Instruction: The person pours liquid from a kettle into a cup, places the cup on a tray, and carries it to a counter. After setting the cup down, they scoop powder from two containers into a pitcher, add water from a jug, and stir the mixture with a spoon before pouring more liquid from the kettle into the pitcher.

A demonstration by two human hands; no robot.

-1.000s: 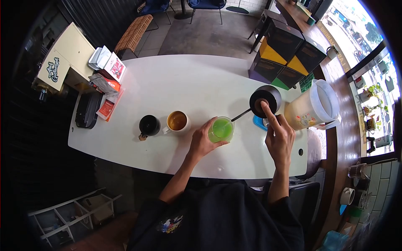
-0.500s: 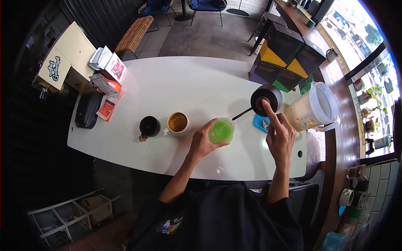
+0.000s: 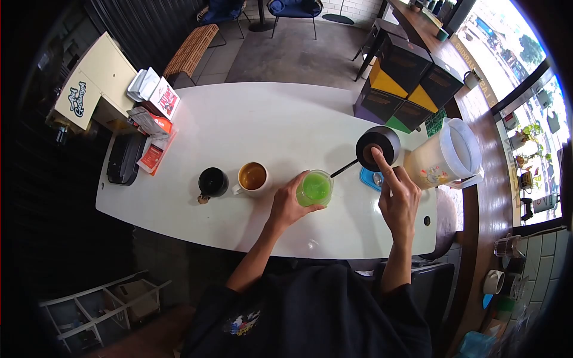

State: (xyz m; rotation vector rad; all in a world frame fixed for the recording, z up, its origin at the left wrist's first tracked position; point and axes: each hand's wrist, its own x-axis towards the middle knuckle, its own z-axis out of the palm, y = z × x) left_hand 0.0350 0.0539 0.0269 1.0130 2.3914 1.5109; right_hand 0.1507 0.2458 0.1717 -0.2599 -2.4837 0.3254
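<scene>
My left hand [image 3: 289,199] is wrapped round the left side of a clear glass [image 3: 316,188] of bright green drink, thumb along its near side. My right hand [image 3: 399,194] grips a black gooseneck kettle [image 3: 391,139], one finger stretched onto the brown knob on its lid; the handle is hidden behind the fingers. The kettle's thin spout [image 3: 345,167] points left and down, its tip right at the glass's rim. To the left of the glass stand a white cup [image 3: 253,179] with brown coffee inside and a dark cup [image 3: 213,182] with a wooden-looking handle.
A large translucent pitcher [image 3: 443,156] stands right of the kettle, by a blue tray [image 3: 371,176] with a spoon. Stacked black boxes [image 3: 401,77] occupy the far right corner. Packets [image 3: 154,126] and a black case [image 3: 126,159] sit at the left end of the white table [image 3: 256,113].
The kettle has shifted slightly down and left, bringing its spout tip from just beside the glass to its rim. My left hand stays on the glass.
</scene>
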